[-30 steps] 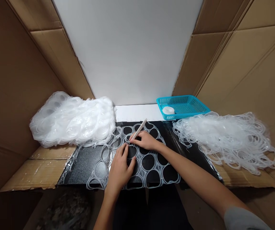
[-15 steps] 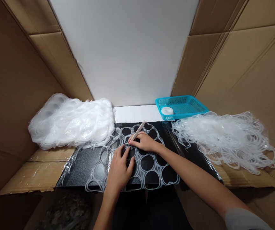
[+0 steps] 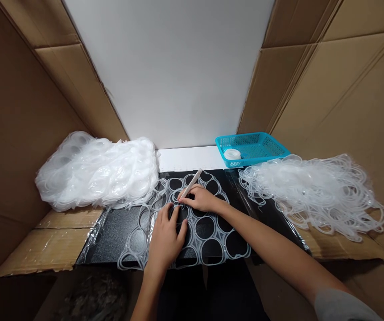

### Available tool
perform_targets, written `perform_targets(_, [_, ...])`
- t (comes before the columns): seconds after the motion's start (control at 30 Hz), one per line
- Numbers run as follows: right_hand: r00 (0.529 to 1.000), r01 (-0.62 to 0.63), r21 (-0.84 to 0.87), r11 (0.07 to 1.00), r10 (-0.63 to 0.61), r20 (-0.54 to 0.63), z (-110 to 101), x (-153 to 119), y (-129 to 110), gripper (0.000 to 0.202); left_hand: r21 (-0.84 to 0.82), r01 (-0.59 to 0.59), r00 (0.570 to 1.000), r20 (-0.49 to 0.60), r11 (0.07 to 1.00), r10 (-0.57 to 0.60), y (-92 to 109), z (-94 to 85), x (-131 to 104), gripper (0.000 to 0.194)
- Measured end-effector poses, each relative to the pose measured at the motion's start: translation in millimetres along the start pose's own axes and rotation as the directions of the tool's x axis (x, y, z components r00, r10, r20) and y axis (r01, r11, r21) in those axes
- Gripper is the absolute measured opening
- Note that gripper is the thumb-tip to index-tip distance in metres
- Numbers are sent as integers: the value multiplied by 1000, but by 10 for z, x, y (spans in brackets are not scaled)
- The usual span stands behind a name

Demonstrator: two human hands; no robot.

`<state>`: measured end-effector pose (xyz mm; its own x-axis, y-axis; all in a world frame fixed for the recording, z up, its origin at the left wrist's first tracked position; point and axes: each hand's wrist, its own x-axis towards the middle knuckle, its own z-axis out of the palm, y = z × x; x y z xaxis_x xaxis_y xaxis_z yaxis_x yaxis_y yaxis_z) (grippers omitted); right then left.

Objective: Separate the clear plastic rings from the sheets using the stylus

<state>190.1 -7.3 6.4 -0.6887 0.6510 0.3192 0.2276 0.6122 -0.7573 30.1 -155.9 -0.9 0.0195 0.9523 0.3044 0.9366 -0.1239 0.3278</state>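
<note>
So the right hand (image 3: pixel 200 198) had a pale stick (image 3: pixel 192 184) pinched over the ringed sheet (image 3: pixel 219 234), mid black table (image 3: pixel 111 232). Left hand (image 3: pixel 167 227) just rested there, fingers loosely spread. Blue basket (image 3: pixel 265 156) sat far right.

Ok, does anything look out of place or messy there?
Mainly the plastic pile on the right: it looks tangled, with loose loops straggling onto the black tabletop, while the left pile looks more compact.

Right hand (image 3: pixel 201 199) and pale stick (image 3: pixel 191 184) drawn back slightly; left hand (image 3: pixel 167 232) fingertips apparently more spread
</note>
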Motion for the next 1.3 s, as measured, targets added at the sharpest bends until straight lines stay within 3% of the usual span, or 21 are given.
perform_targets(0.1, [989,144,-42,989,-143,29,-14,-13,-4,13,44,26,1000,-2,999,-26,8,13,19,47])
perform_targets(0.2, [949,316,-186,930,-307,76,-17,-18,-9,16,87,70,998,-3,994,-70,37,9,46,46])
perform_targets(0.37, [914,399,-430,810,-387,118,52,-10,24,21,148,104,994,2,984,-105,82,-11,67,45])
perform_targets(0.57, [959,256,-530,809,-283,31,18,145,72,22,208,32,999,17,978,-37,75,-9,26,46])
perform_targets(0.73, [992,71,-647,759,-121,-34,-262,521,75,29,201,-21,998,58,979,9,59,-37,-62,46])
perform_targets(0.87, [992,-94,-680,727,8,-129,-479,790,118,30,159,-61,995,84,985,48,14,-32,-158,46])
perform_targets(1.03, [940,-279,-543,792,110,-322,-494,813,190,30,50,-37,994,109,998,32,-10,-128,-95,45])
perform_targets(1.17, [959,-137,-276,951,57,-279,-251,619,163,24,-82,35,995,96,996,-27,24,-239,265,39])
perform_targets(1.3, [974,-55,140,989,84,-212,1,424,142,24,-113,-19,1000,3,993,20,15,-81,495,41])
